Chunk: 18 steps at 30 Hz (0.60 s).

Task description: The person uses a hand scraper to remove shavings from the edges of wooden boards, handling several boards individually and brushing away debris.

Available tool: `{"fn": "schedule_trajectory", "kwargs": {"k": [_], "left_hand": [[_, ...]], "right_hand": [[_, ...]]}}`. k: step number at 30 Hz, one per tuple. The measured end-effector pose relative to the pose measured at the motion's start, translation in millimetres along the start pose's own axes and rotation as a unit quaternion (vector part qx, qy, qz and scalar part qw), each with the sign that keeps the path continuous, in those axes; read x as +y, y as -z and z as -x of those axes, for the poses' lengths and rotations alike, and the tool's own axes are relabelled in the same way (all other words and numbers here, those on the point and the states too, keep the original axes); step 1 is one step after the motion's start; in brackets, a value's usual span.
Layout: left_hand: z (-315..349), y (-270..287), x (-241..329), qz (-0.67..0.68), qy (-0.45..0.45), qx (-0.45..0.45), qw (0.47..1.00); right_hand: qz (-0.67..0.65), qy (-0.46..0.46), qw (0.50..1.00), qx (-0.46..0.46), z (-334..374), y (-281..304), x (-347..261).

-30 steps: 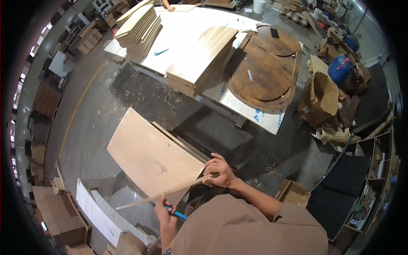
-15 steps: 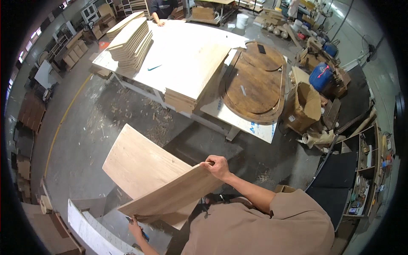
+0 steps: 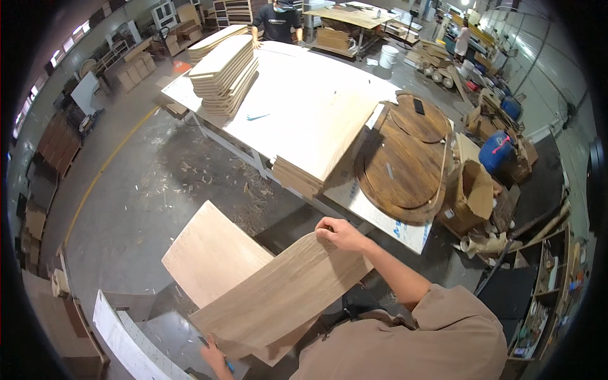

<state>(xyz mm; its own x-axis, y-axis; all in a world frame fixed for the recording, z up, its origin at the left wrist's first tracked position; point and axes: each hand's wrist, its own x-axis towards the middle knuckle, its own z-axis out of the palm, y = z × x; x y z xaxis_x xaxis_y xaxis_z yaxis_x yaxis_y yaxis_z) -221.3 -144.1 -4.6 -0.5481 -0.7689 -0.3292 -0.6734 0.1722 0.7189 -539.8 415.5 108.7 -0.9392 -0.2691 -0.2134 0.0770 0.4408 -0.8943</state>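
Note:
A thin wooden panel [image 3: 269, 294] with a curved edge is held slantwise in front of me, its broad grained face turned up. My right hand [image 3: 342, 235] is closed on its far right corner, thumb and fingers pinching the edge. At the lower left end, my left hand [image 3: 216, 358] grips the panel's near corner. A slim tool with a blue part [image 3: 230, 366] sits against that same hand; its kind is hard to make out. Beneath the held panel lies another pale wooden panel [image 3: 215, 250], partly covered by it.
Ahead stands a white worktable [image 3: 285, 82] bearing a stack of curved panels [image 3: 221, 76] and a pile of flat boards [image 3: 316, 152]. Dark brown oval tops [image 3: 405, 164] lie at its right. A person [image 3: 278, 25] stands behind it. An open cardboard box [image 3: 472, 196] is on the right.
The held panel has rolled so that more of its broad face shows. Both hands keep hold of it. My view has shifted, showing more of the person behind the table.

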Motion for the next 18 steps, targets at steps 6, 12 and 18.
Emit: {"fn": "schedule_trajectory", "kwargs": {"k": [6, 12, 18], "left_hand": [[65.3, -91.3, 91.9, 0.085, 0.052, 0.009, 0.995], [67.3, -225.7, 151.2, 0.07, 0.018, 0.009, 0.997], [43.6, -354.0, 260.3, 0.109, 0.038, 0.038, 0.993]], "right_hand": [[0.095, 0.032, 0.995, -0.018, -121.7, 110.8, -7.2], [0.205, 0.011, 0.979, -0.002, -278.9, 207.8, -6.0], [0.305, 0.138, 0.942, 0.024, -396.6, 275.6, 70.7]]}}
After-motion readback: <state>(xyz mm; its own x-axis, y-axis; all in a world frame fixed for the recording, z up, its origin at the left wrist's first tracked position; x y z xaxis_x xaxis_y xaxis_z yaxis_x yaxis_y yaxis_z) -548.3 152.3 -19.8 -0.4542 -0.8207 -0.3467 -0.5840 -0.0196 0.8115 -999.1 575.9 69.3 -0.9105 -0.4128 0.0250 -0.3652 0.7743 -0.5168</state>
